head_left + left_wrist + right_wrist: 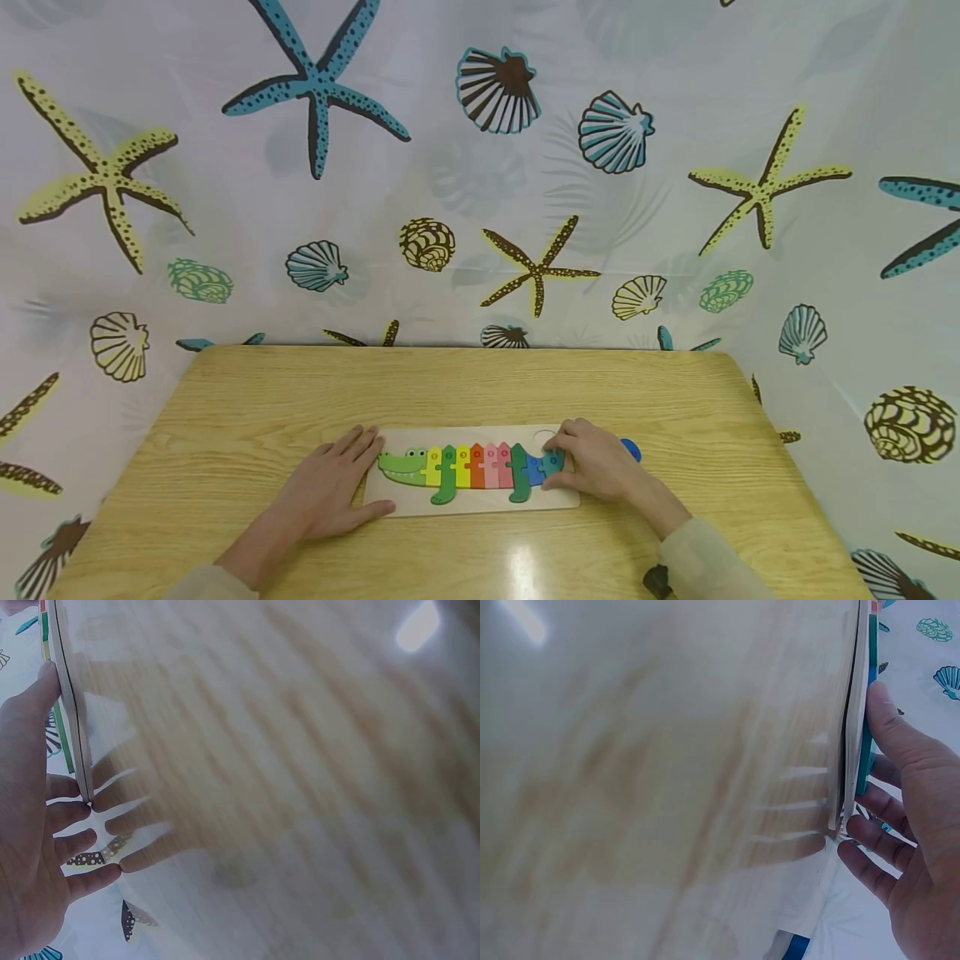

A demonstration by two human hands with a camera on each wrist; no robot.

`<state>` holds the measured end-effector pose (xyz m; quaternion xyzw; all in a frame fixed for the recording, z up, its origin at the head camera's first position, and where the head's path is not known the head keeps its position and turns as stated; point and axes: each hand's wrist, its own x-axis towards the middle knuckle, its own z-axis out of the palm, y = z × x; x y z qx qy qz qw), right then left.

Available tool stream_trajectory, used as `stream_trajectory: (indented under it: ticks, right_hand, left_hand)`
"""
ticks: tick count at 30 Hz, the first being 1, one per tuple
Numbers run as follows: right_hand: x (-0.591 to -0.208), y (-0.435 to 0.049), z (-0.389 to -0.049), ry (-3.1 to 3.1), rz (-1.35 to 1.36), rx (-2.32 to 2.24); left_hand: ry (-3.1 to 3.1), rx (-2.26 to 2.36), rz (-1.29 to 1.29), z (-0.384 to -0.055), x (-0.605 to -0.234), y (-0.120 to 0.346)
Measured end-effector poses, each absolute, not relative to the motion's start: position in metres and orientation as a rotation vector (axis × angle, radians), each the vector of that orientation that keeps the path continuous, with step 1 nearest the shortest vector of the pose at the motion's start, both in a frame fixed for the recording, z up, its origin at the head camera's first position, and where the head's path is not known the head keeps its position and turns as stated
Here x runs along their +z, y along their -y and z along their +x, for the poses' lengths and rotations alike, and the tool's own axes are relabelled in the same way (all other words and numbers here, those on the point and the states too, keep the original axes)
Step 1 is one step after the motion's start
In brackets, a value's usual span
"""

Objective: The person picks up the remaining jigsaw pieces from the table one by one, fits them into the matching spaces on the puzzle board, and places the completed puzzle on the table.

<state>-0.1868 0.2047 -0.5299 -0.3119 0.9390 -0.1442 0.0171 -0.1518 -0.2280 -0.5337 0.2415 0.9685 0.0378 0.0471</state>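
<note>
A crocodile number puzzle with colourful pieces lies in a pale wooden board (408,507) on the table. My left hand (327,485) rests at the board's left end, fingers fairly straight and spread, thumb by the lower left corner. At the tail end, my right hand (600,462) pinches a teal puzzle piece (553,461) between thumb and fingers, partly covering it. That piece sits beside a blue piece (534,469) in the row. In the right wrist view, the thumb and fingertips of the right hand (922,802) meet the teal piece (865,757) from opposite sides.
A blue rounded piece (632,450) lies on the table beyond the board's right end, partly behind the right hand. The wooden table (420,383) ends at a curtain (420,183) printed with starfish and shells. A dark object (657,581) shows beside the right sleeve (708,554).
</note>
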Motion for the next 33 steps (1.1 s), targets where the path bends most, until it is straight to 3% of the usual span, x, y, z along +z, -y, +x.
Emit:
stream_trajectory:
  ticks: [33]
  right_hand:
    - [-0.5256, -0.2073, -0.1835, -2.907, -0.873, -0.391]
  left_hand:
    - [-2.975, 0.107, 0.734, -0.1516, -0.5319, 0.2281]
